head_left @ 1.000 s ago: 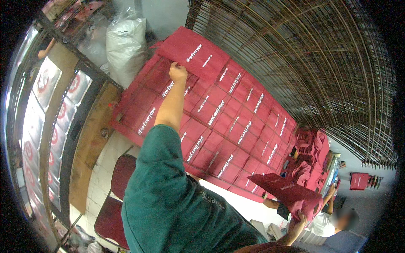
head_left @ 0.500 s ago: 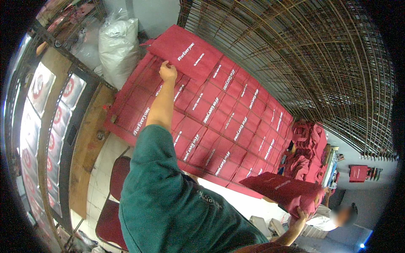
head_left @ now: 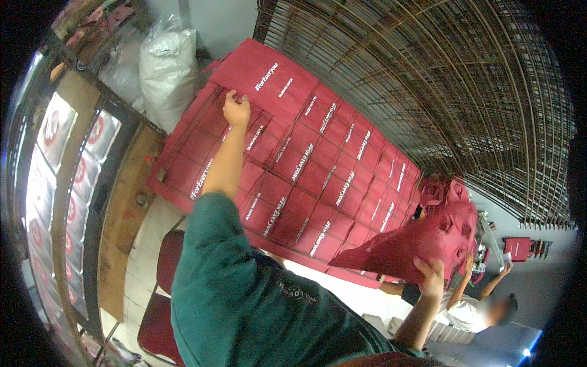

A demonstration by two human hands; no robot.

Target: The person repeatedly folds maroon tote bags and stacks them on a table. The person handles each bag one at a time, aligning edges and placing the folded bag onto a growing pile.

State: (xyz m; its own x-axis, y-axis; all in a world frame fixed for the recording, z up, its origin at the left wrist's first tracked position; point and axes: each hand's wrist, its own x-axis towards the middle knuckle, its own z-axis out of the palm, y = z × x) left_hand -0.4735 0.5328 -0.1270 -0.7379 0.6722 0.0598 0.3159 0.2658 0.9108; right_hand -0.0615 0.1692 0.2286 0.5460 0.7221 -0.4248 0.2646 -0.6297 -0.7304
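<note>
Pieces of red fabric with white print point(head_left: 269, 70) lie in rows across a long wire drying rack point(head_left: 269, 168). At the near edge of the far-left piece is my left hand point(head_left: 237, 111), its fingers half curled and apart, with nothing visible between them. My right hand point(head_left: 431, 278), low on the right, grips a loose red fabric piece point(head_left: 391, 248) with the thumb on top. That piece hangs bunched and slanting over the rack's right end, its pointed corner toward the left. My fingers beneath the cloth are hidden.
Stacked wire racks point(head_left: 422, 92) tilt up along the far side. A white sack point(head_left: 168, 73) stands at the back left, by a wooden board point(head_left: 122, 238) and a dark red chair point(head_left: 160, 324). At the right, a person in white point(head_left: 468, 313) works near more red fabric.
My right hand has moved up and left, lifting the red fabric piece higher over the rack's right end. My left hand's fingers have parted slightly at the far-left piece.
</note>
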